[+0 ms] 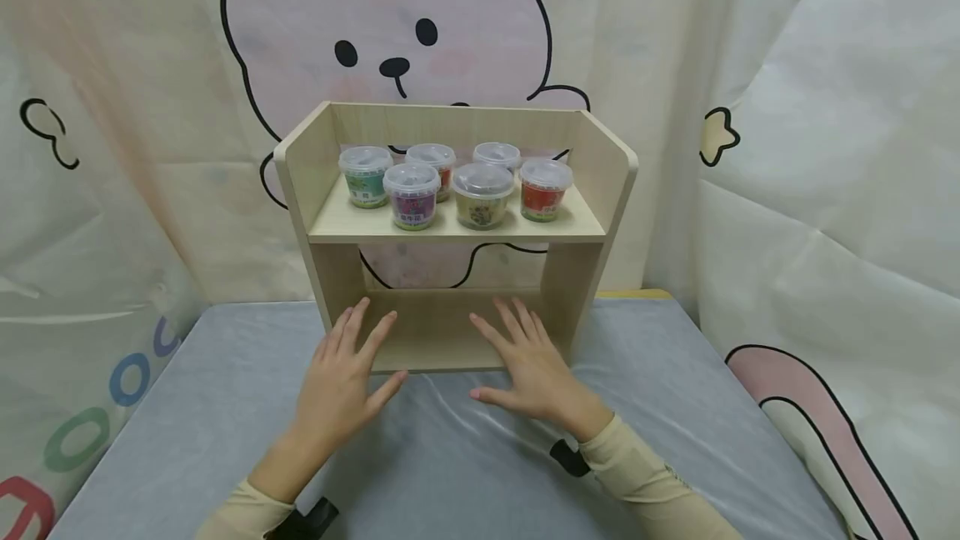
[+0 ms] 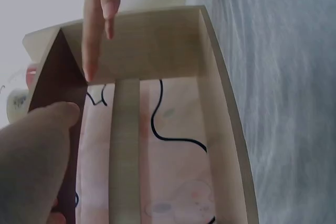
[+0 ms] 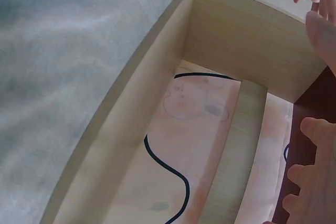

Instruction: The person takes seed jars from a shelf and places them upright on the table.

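A pale wooden two-tier shelf [image 1: 450, 117] stands on the table. Its upper board [image 1: 348, 228] carries several clear-lidded plastic cups: a teal one [image 1: 366, 180], a purple one [image 1: 414, 200], a yellowish one [image 1: 482, 200] and a red one [image 1: 544, 194] among them. Before the lower tier, my left hand [image 1: 336, 386] is held out with fingers spread. Opposite it, my right hand [image 1: 536, 377] spreads its fingers likewise, and neither holds anything. In the left wrist view, the lower compartment [image 2: 168, 45] contains no items. Whether any fingertip touches the wood cannot be told.
A blue-grey cloth [image 1: 442, 457] covers the table. Printed curtains [image 1: 637, 40] hang behind and at both sides. Dark pieces, one at the left wrist [image 1: 303, 519] and one at the right [image 1: 570, 457], show under the sleeves. Something yellow [image 1: 637, 294] edges the table's back right.
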Tool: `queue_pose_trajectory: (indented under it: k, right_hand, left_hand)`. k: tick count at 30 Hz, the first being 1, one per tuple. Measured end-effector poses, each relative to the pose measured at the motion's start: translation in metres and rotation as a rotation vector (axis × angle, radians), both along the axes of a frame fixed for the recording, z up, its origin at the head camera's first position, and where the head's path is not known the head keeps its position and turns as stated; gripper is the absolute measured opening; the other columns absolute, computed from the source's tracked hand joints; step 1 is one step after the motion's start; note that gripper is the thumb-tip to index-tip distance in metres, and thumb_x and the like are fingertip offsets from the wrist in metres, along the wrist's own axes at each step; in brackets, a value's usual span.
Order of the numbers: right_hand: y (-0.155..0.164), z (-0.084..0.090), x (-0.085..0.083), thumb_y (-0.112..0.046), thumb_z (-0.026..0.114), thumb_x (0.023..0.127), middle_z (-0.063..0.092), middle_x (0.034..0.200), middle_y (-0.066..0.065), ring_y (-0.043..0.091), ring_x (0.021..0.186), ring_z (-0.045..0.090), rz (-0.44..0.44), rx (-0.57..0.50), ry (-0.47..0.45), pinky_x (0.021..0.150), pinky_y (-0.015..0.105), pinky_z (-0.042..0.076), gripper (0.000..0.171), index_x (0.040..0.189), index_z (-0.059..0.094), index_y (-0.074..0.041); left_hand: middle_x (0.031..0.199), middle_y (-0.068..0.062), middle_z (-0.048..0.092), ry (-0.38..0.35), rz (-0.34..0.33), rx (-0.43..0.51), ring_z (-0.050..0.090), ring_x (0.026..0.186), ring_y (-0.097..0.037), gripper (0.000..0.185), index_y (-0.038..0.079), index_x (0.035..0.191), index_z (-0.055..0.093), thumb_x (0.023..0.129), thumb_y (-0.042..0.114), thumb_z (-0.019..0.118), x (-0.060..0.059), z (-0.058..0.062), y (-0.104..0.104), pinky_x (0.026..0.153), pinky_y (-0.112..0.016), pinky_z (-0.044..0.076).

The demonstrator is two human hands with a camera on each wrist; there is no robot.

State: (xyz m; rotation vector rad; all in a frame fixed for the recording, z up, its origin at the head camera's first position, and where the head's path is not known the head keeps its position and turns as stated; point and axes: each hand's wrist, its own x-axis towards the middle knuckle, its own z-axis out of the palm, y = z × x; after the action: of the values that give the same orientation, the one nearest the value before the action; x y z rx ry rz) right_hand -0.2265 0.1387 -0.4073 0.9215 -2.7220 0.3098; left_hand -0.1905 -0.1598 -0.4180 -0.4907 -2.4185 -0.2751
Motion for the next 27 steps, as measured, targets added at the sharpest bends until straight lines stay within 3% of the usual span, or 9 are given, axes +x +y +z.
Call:
queue_pose_trajectory:
  k: [6, 11, 16, 22, 27]
  right_hand:
    - [0.002, 0.007, -0.004, -0.059, 0.071, 0.086, 0.016, 0.169, 0.019, 0.047, 0.155, 0.014, 0.056, -0.022, -0.036, 0.119, 0.069, 0.026, 0.096, 0.163, 0.022, -0.028]
    - [-0.001, 0.014, -0.007, -0.051, 0.072, 0.089, 0.025, 0.165, 0.021, 0.047, 0.153, 0.022, 0.107, -0.081, -0.003, 0.118, 0.066, 0.030, 0.086, 0.160, 0.031, -0.022]
    - [-0.005, 0.024, -0.012, -0.047, 0.072, 0.091, 0.030, 0.163, 0.019, 0.044, 0.152, 0.028, 0.139, -0.120, 0.010, 0.119, 0.062, 0.032, 0.078, 0.155, 0.040, -0.019]
    - [-0.004, 0.035, -0.015, -0.037, 0.076, 0.090, 0.035, 0.160, 0.018, 0.039, 0.149, 0.036, 0.187, -0.170, 0.027, 0.116, 0.058, 0.040, 0.074, 0.153, 0.043, -0.016]
    - [-0.004, 0.047, -0.017, -0.035, 0.075, 0.092, 0.037, 0.158, 0.018, 0.037, 0.146, 0.041, 0.202, -0.207, 0.021, 0.114, 0.056, 0.043, 0.071, 0.152, 0.044, -0.015]
  left_hand:
    - [0.154, -0.022, 0.043, 0.062, -0.113, 0.083, 0.049, 0.135, -0.044, 0.077, 0.016, 0.151, 0.046, 0.084, 0.035, 0.078, -0.007, 0.001, -0.011, 0.097, -0.061, 0.052]
    - [0.149, -0.020, 0.051, 0.116, -0.147, 0.184, 0.054, 0.130, -0.042, 0.069, 0.011, 0.147, 0.050, 0.085, 0.023, 0.076, -0.011, 0.005, -0.021, 0.091, -0.059, 0.055]
    - [0.144, -0.020, 0.055, 0.140, -0.115, 0.273, 0.058, 0.123, -0.043, 0.063, 0.009, 0.143, 0.053, 0.085, 0.014, 0.076, -0.017, 0.010, -0.031, 0.076, -0.057, 0.058]
    - [0.145, -0.021, 0.053, 0.073, -0.036, 0.337, 0.055, 0.128, -0.044, 0.058, 0.007, 0.143, 0.052, 0.089, 0.012, 0.072, -0.019, 0.012, -0.041, 0.081, -0.060, 0.055]
    - [0.144, -0.019, 0.054, 0.071, -0.029, 0.416, 0.055, 0.128, -0.042, 0.055, 0.004, 0.142, 0.052, 0.090, 0.006, 0.069, -0.023, 0.016, -0.048, 0.088, -0.059, 0.052]
